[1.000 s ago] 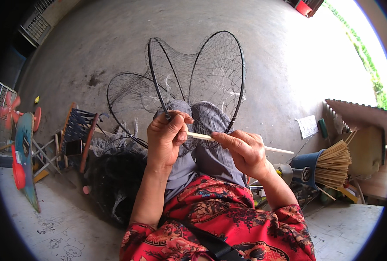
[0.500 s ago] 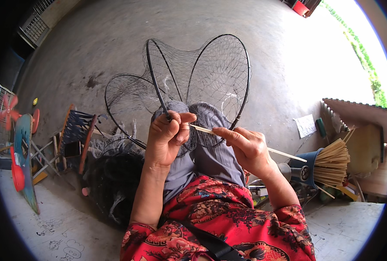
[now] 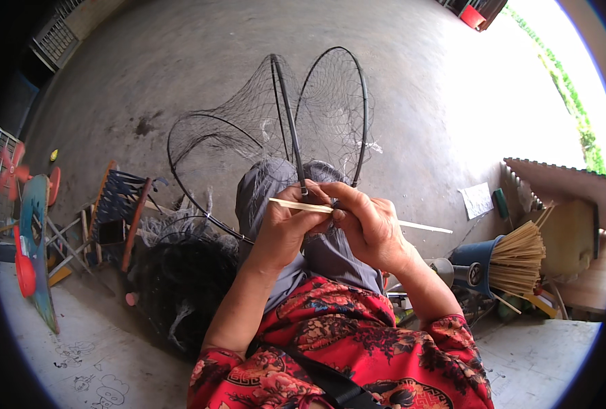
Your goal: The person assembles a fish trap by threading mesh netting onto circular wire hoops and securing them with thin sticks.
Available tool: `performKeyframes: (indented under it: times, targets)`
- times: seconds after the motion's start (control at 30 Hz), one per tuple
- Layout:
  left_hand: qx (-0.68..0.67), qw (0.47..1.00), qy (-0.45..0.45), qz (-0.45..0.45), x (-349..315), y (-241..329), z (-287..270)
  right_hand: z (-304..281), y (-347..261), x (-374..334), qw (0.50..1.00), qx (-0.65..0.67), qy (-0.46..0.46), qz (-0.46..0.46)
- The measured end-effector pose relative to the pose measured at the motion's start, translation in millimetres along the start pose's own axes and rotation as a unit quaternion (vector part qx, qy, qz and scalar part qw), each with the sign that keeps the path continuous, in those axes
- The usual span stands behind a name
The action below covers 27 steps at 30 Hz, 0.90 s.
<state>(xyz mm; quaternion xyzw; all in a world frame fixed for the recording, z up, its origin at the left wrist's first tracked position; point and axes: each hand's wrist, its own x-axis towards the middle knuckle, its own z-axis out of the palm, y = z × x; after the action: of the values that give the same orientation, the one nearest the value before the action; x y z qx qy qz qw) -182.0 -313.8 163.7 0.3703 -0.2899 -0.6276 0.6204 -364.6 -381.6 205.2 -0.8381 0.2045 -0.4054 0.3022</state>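
A black net on round hoops [image 3: 290,123] stands over my lap, its mesh stretched between the rings. My left hand [image 3: 281,228] is closed at the lower end of the middle hoop, pinching the net there. Close against it, my right hand [image 3: 373,225] grips a thin pale bamboo stick [image 3: 425,226] that passes under its palm. The stick's flat front end lies across my left thumb and fingers. The fingertips of both hands meet at the hoop, and what they pinch between them is partly hidden.
A blue bucket [image 3: 472,253] of bamboo sticks [image 3: 521,255] stands at my right, near a brown box [image 3: 568,232]. Black netting [image 3: 180,286] is heaped at my left, beside a small folding chair [image 3: 119,204] and a red fan [image 3: 11,170]. Paper [image 3: 476,199] lies on the floor.
My left hand has moved right and my hands have come together. The stick has slid left across my left hand. The hoops have tilted and drawn closer together.
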Motion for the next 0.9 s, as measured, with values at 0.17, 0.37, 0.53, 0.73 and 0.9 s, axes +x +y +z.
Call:
performKeyframes:
  times: [0.17, 0.37, 0.53, 0.73, 0.9]
  targets:
    - [-0.079, 0.995, -0.009, 0.057, 7, 24, -22, -9, 26, 0, 0.907, 0.389, 0.025, 0.162]
    - [-0.001, 0.996, -0.046, 0.079, -3, 16, -34, -19, 33, -2, 0.903, 0.385, 0.004, 0.192]
    - [0.066, 0.994, -0.052, 0.074, -6, 2, -47, -33, 36, -5, 0.94, 0.288, -0.056, 0.172]
    - [-0.111, 0.983, -0.097, 0.106, -1, -20, -48, -41, 41, -5, 0.984, 0.127, -0.101, 0.072]
    - [-0.203, 0.969, -0.133, 0.041, 1, -27, -53, -51, 33, -4, 0.988, -0.013, -0.152, 0.026]
